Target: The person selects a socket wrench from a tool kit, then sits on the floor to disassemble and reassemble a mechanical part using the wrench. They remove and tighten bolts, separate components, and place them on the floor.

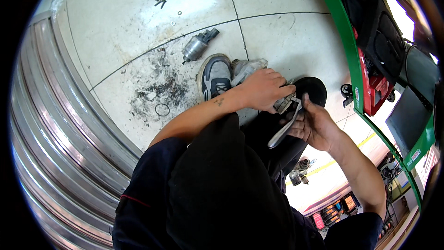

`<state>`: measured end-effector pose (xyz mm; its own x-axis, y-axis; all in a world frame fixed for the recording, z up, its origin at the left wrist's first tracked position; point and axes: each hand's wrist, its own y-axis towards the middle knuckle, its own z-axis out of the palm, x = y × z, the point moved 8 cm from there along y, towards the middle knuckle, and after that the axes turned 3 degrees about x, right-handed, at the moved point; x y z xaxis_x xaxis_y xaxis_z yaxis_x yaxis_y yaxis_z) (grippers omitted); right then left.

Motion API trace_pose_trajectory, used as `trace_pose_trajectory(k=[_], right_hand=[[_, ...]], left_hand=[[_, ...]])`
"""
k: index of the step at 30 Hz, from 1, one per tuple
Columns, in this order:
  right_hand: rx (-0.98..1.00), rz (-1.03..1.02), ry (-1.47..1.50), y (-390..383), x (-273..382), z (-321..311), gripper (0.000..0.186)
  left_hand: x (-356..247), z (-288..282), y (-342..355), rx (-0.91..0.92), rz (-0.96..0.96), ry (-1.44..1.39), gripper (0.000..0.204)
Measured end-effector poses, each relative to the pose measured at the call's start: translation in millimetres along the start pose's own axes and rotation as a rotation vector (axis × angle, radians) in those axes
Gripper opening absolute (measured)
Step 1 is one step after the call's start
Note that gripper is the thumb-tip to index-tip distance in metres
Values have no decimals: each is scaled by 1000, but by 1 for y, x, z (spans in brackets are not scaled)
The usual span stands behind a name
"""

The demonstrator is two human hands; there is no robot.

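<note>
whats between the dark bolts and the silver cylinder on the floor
Two small metal rings lie on the floor between the dark bolts and the silver cylinder, as the head view shows.

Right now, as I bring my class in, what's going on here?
The person's left hand grips a small metal part, while the right hand holds a slim metal tool close to it; whether they touch is hard to see. On the floor lie a metal cylinder, small dark bolts and dark debris.
</note>
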<state>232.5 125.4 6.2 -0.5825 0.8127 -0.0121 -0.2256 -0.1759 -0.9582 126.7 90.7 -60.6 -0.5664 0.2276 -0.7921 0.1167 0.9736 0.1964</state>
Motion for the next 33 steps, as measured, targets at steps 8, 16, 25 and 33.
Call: trace_pose_trajectory(k=[8, 16, 25, 33], right_hand=[[88, -87, 44, 4, -11, 0, 39], [-395, -426, -1736, -9, 48, 17, 34], [-272, -445, -1619, -12, 59, 38, 42], [-343, -444, -1846, -10, 58, 28, 41]], left_hand=[[-3, 0, -4, 10, 17, 1, 77], [4, -15, 1, 9, -66, 11, 76], [3, -20, -3, -57, -51, 65, 78], [5, -21, -1, -27, -57, 33, 79]])
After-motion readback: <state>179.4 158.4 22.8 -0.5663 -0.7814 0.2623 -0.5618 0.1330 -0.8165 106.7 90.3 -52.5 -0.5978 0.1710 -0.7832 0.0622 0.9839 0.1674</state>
